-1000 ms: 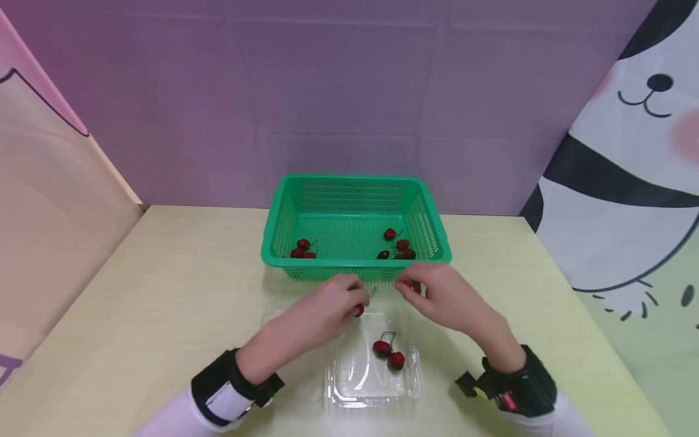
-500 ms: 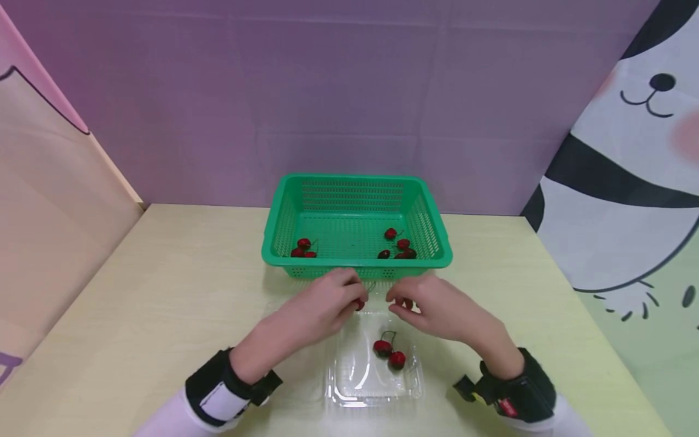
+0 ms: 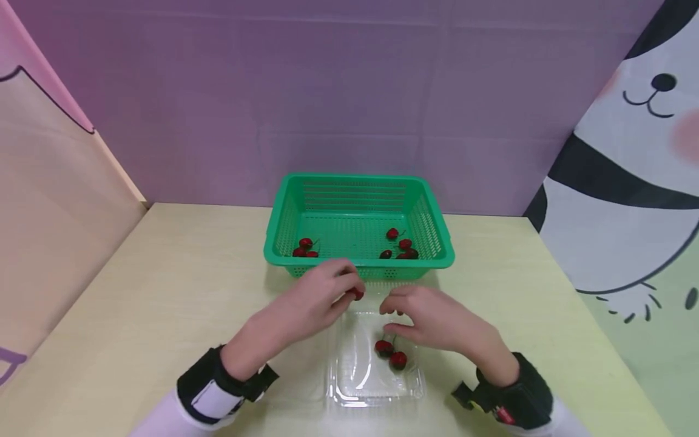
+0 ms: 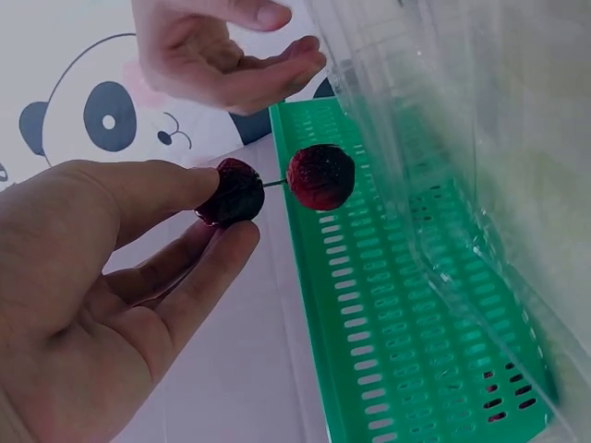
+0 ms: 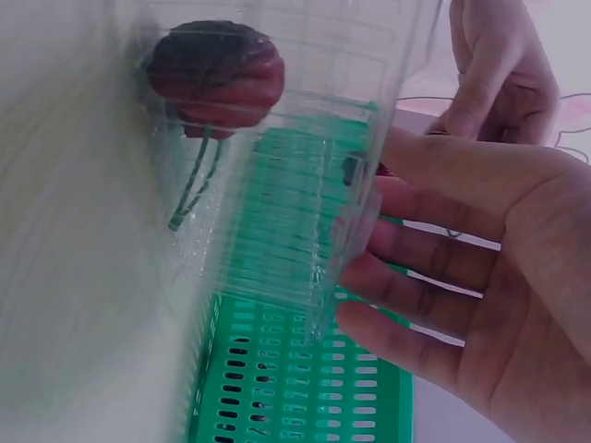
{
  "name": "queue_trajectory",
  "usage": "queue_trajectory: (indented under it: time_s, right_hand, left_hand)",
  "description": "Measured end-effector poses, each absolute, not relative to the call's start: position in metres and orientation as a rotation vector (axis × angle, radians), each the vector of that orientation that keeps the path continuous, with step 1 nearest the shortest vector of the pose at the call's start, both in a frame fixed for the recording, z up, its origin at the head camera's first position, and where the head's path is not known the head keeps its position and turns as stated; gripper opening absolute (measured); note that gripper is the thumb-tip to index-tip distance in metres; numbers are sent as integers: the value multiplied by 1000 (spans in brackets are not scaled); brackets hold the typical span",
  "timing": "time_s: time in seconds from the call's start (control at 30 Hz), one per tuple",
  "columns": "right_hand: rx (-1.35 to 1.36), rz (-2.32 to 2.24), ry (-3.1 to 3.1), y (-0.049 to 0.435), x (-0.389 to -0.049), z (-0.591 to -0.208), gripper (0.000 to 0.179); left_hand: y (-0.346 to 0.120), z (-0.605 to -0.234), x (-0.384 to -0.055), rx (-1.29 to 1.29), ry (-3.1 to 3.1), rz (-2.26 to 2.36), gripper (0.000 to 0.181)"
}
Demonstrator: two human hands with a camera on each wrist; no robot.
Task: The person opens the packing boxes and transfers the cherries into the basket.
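My left hand (image 3: 319,298) pinches a dark red cherry (image 4: 231,196) between thumb and fingertips. A stem links it to a second cherry (image 4: 321,178) beyond the fingertips, seen in the left wrist view. Lower right of it, my right hand (image 3: 428,317) hovers over the far part of a clear plastic box (image 3: 357,402), fingers loosely bent. In the left wrist view no fruit shows between its thumb and fingers. The right wrist view shows its fingertips overlapping the box wall. Inside the box lie two cherries, a left one (image 3: 384,348) and a right one (image 3: 398,362), with green stems.
Beyond the hands stands a green perforated basket (image 3: 357,263). It holds cherries (image 3: 306,243) at the left and several more (image 3: 405,244) at the right. The pale wooden table (image 3: 180,291) ends at a purple cloth backdrop (image 3: 349,91).
The right hand has come down and left from the basket's near rim to above the box. The left hand has risen slightly with its cherries. The two cherries in the box stay put.
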State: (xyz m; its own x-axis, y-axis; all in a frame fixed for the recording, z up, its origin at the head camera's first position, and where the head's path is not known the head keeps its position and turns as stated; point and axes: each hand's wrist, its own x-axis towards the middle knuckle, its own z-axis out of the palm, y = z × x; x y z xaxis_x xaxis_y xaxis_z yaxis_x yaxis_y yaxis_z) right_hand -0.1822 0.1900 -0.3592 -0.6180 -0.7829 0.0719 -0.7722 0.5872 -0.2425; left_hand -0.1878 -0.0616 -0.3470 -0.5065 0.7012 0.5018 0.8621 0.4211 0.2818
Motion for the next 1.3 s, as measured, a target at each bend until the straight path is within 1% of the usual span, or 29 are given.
queue_trajectory:
  time_s: [0.3,0.57,0.93,1.13,1.3]
  right_hand:
    - [-1390,-307,2754,185,-178,-360,18]
    - [-1390,-263,2724,179,-173,-360,21]
    - [-1409,-171,2716,174,-169,-363,20]
    - [-1405,-130,2674,172,-168,-363,15]
    - [-1374,-102,2631,171,-167,-363,18]
  left_hand:
    - [-66,-344,-193,-1307,-2257,-782,15]
    - [-67,-342,-196,-1178,-2260,-781,15]
    - [-72,-342,-202,-1084,-2174,-827,16]
    - [-75,-343,-206,-1014,-2143,-851,16]
    - [-78,-346,-210,-950,-2152,-883,15]
